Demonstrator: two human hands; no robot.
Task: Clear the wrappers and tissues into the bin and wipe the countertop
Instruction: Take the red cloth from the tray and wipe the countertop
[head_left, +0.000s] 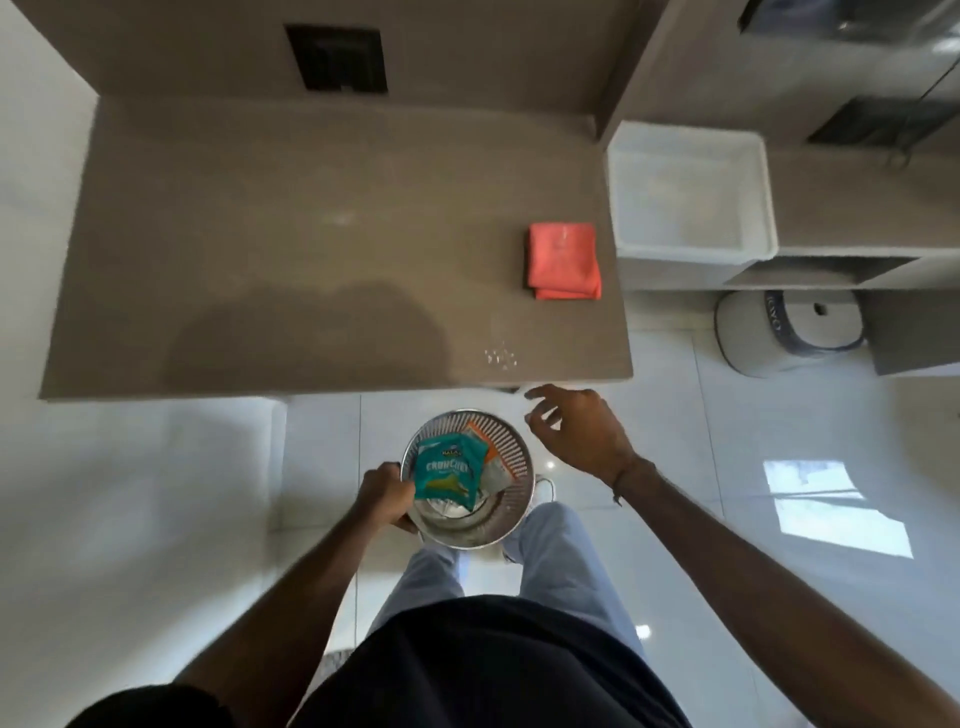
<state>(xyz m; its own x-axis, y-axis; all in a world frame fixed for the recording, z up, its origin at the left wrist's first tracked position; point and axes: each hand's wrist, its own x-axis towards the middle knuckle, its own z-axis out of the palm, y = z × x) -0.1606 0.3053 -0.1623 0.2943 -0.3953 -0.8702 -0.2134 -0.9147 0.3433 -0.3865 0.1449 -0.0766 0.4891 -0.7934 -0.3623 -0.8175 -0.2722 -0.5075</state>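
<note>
Though binned, teal wrapper (450, 472) upright

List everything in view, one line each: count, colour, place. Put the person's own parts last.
countertop: one, brown, upper left
cloth: one, coral, folded, on the countertop's right side
crumbs: small white cluster, countertop's front right corner
bin: one, metal mesh, below the countertop's front edge
teal wrapper: one, in the bin
orange wrapper: one, in the bin, behind the teal one
white tub: one, right of the countertop
left hand: gripping the bin's rim
right hand: open, empty, above the bin's right side
</note>
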